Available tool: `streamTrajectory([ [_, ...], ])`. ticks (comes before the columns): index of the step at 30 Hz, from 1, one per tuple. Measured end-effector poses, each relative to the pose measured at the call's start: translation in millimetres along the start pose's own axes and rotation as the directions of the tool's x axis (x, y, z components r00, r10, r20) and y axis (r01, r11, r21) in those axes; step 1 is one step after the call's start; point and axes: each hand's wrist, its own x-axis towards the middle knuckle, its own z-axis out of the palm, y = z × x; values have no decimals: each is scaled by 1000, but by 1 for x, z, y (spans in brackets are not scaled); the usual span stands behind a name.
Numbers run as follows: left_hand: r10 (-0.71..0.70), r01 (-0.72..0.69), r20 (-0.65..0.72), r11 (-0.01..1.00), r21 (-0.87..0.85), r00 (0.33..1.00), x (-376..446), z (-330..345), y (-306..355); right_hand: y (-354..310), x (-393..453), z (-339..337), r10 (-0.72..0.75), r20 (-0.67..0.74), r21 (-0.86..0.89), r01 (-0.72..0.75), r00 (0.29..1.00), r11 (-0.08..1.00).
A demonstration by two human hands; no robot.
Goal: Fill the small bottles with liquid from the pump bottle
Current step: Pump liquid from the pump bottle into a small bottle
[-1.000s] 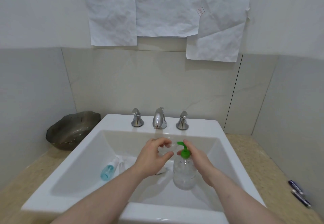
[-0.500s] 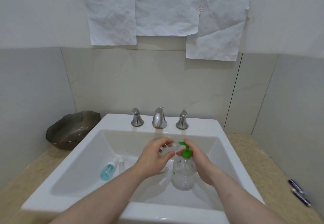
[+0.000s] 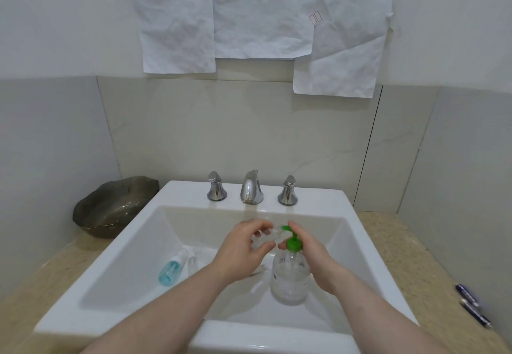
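Hands unmoved; left hand (image 3: 243,245) pinches small bottle (image 3: 266,236) at pump bottle (image 3: 290,276)

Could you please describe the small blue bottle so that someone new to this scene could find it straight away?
Start at the white sink under the chrome tap and look down into the left side of its basin. There the small blue bottle lies on its side against the sloping wall, apart from both hands. It is the only blue-tinted thing; the pump bottle is clear with a green top.

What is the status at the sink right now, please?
Left hand pinches a small clear bottle at the green pump spout. Right hand on the pump bottle. Blue-tinted bottle lies in the sink. Nothing obstructing.
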Motion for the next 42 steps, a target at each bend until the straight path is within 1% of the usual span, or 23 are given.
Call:
streamTrajectory([
  [11, 13, -13, 13, 1000, 18, 1000, 0, 1, -2, -1, 5, -2, 25, 4, 12, -25, 1000, 1000],
  [18, -16, 16, 10, 1000, 15, 1000, 0, 1, -1, 3, 3, 1, 17, -27, 31, -16, 999, 999],
  [25, -10, 9, 22, 1000, 23, 1000, 0, 2, -2, 0, 5, -3, 27, 10, 33, -28, 1000, 999],
  [35, -24, 24, 13, 1000, 19, 1000, 0, 1, -3, 0, 0, 2, 3, -4, 28, -3, 1000, 1000],
  [42, -5, 4, 28, 1000, 29, 1000, 0, 1, -3, -3, 2, -2, 32, 3, 27, -32, 999, 999],
])
